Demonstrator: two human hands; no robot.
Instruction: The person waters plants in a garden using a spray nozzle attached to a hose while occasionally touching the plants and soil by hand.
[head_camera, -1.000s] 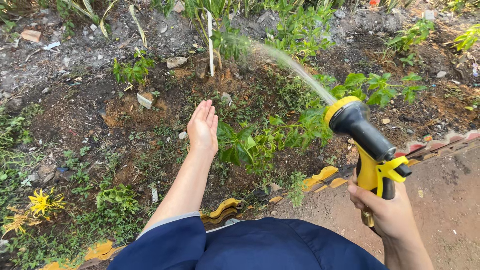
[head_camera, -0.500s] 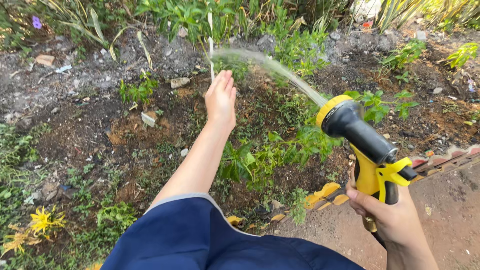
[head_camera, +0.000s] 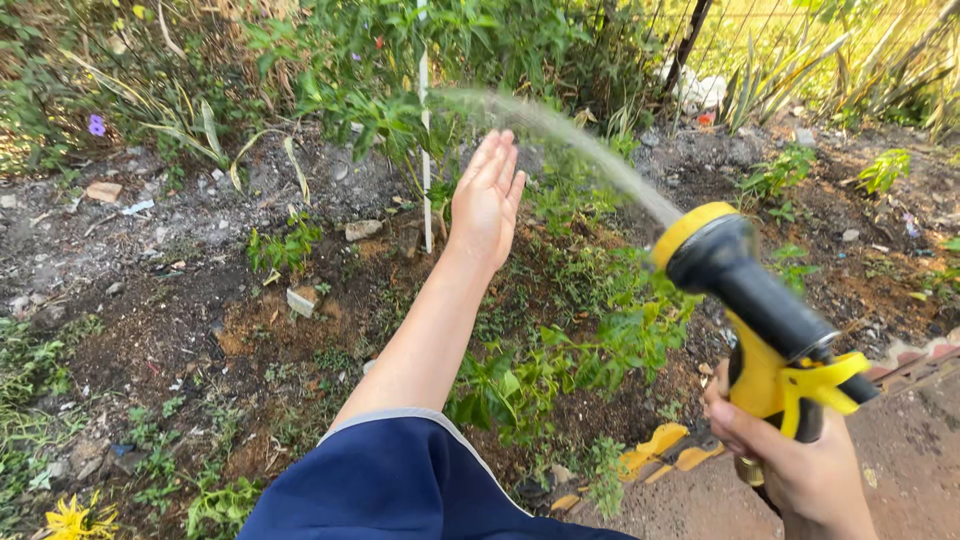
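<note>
At the far left, a small purple flower (head_camera: 96, 125) shows among long green leaves, and a yellow flower (head_camera: 73, 517) sits low in the bottom corner. Grey, stony soil (head_camera: 180, 250) runs across the garden bed, with a pale square stone (head_camera: 301, 300) lying on the darker earth near a small weed. A thin white stake (head_camera: 425, 130) stands upright in the bed, in front of a leafy bush.

Just right of the stake, the left hand (head_camera: 487, 200) reaches out over the bed, bare forearm extended from a dark blue sleeve (head_camera: 400, 485). It is empty, palm flat, fingers straight and pressed together, pointing away from the person. The water jet (head_camera: 570, 140) arcs just beside its fingertips toward the bush; whether it touches them cannot be told.

Leafy green plants (head_camera: 560, 350) grow below the arm. Further right, the right hand (head_camera: 800, 465) is wrapped tight round the grip of a yellow and black hose nozzle (head_camera: 750, 290), which tilts up and leftward, spraying. Yellow edging pieces (head_camera: 660, 445) lie along the bed's border beside a brown path (head_camera: 900, 450).
</note>
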